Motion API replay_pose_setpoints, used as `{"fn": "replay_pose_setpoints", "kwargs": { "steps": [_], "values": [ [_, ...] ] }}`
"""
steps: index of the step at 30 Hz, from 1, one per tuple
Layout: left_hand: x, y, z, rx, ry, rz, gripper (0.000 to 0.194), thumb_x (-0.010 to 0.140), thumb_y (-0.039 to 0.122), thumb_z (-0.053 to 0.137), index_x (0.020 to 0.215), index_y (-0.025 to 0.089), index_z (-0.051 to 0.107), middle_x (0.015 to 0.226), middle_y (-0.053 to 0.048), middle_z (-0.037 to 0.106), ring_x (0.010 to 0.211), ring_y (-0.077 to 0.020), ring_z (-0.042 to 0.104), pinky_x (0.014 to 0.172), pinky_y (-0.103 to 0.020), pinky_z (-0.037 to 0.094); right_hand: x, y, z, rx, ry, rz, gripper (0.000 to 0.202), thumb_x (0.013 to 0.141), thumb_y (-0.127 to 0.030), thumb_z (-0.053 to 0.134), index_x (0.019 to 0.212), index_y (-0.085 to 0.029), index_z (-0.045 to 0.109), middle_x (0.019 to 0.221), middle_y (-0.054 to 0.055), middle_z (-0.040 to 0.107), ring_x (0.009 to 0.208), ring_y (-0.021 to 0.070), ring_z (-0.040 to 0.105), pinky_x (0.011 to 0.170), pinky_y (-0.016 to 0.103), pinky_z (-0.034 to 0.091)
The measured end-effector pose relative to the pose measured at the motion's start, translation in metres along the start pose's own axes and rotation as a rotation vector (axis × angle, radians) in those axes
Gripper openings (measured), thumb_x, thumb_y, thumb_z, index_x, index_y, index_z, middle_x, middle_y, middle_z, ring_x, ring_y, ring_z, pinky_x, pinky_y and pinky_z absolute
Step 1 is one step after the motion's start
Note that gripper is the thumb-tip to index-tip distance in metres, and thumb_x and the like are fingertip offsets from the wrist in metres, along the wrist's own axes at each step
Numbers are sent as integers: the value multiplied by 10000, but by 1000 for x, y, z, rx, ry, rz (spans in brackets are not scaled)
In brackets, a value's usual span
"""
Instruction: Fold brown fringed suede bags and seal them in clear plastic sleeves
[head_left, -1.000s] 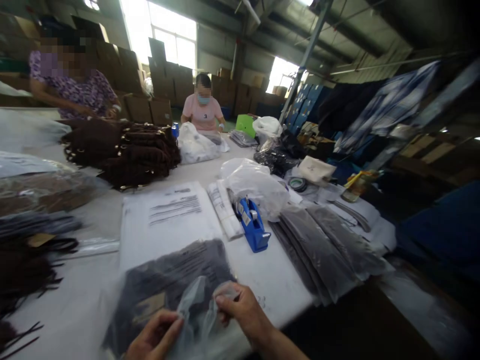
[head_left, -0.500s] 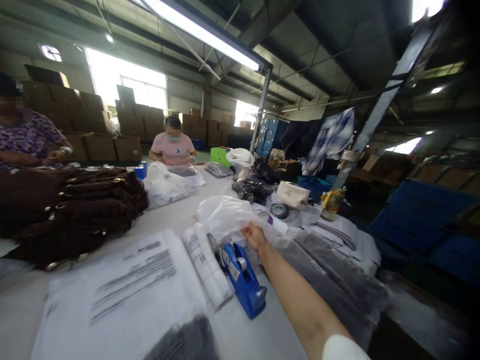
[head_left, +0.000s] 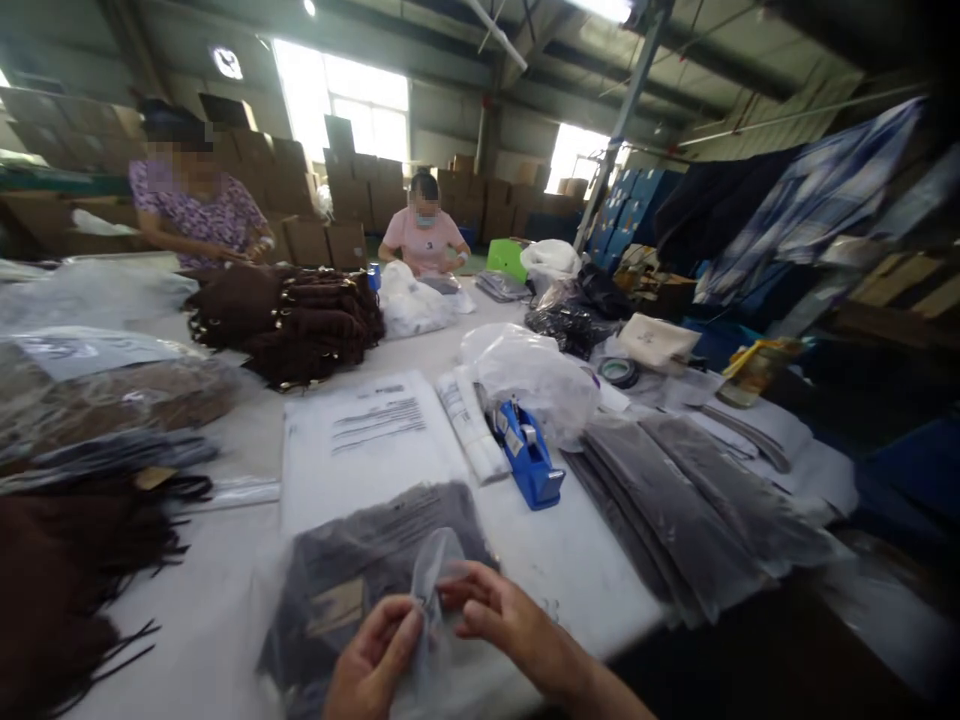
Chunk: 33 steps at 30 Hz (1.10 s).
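Note:
My left hand (head_left: pixel 379 650) is closed, pinching a clear plastic bag (head_left: pixel 435 565) between thumb and fingers. From the other side, the bent fingertips of my right hand (head_left: pixel 499 610) grip the same plastic. Just behind and to the left lies a dark grey folded item in a clear bag (head_left: pixel 390 525), with a tan card showing through. I cannot tell whether the plastic in my hands is part of that bag. Under it is a printed white plastic sheet or bag (head_left: pixel 360 430). A blue tape dispenser (head_left: pixel 532 460) stands beyond my right hand, beside a rolled white bundle (head_left: pixel 472 425).
Brown fringed bags (head_left: pixel 292 315) are piled at the back left, with more brown fringe (head_left: pixel 67 590) at the near left. Flat grey packages (head_left: pixel 675 490) lie on the right. Crumpled white plastic (head_left: pixel 525 375) sits behind the dispenser. Two people work across the table.
My right hand has come back from the crumpled white plastic by the dispenser to the near side of the table. My left hand has entered view. The camera has turned left and down.

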<state>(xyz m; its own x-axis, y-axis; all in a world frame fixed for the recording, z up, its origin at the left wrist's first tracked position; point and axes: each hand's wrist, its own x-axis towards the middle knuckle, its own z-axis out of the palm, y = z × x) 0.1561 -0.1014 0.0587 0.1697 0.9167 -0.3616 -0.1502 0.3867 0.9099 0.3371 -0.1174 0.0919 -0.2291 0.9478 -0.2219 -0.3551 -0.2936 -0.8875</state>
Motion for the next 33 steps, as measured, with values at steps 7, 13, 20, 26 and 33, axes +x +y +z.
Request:
{"fn": "replay_pose_setpoints", "kwargs": {
  "steps": [7, 13, 20, 26, 33],
  "values": [
    [-45, -22, -15, -29, -204, -15, 389, 707, 530, 685, 746, 157, 583, 682, 13, 539, 663, -125, 469, 656, -235, 395, 3, 36, 38, 527, 240, -126, 181, 744, -277, 746, 753, -165, 604, 686, -15, 611, 634, 108, 566, 661, 223, 462],
    [-61, -40, -20, -165, -391, -72, 362, 758, 503, 646, 785, 163, 522, 714, 7, 546, 653, -124, 491, 659, -258, 417, -29, 50, 50, 454, 106, -44, 355, 810, -448, 651, 951, -123, 646, 907, 105, 665, 837, 200, 619, 773, 323, 484],
    [-70, -35, -53, 678, -278, 467, 191, 885, 367, 513, 959, 209, 591, 907, -43, 627, 872, -187, 584, 820, -309, 484, -42, 55, 20, 293, 314, -83, 311, 725, -428, 743, 777, -153, 608, 556, -70, 485, 360, -1, 316, 337, 119, 236],
    [-52, -44, -111, 1373, -79, 1039, 198, 884, 226, 501, 1052, 241, 604, 1062, -41, 639, 1043, -251, 563, 882, -395, 515, -37, 67, 6, -117, 268, -9, 517, 737, -637, 608, 870, -138, 589, 543, -30, 557, 270, 26, 310, 274, 171, 124],
    [-46, -28, -106, 1075, 28, 915, 171, 915, 256, 493, 1054, 225, 588, 985, -17, 636, 967, -162, 573, 867, -286, 509, -40, 67, 50, -701, -73, -175, 366, 945, -416, 417, 785, -169, 636, 716, 3, 625, 596, 94, 557, 589, 196, 438]
  ]
}}
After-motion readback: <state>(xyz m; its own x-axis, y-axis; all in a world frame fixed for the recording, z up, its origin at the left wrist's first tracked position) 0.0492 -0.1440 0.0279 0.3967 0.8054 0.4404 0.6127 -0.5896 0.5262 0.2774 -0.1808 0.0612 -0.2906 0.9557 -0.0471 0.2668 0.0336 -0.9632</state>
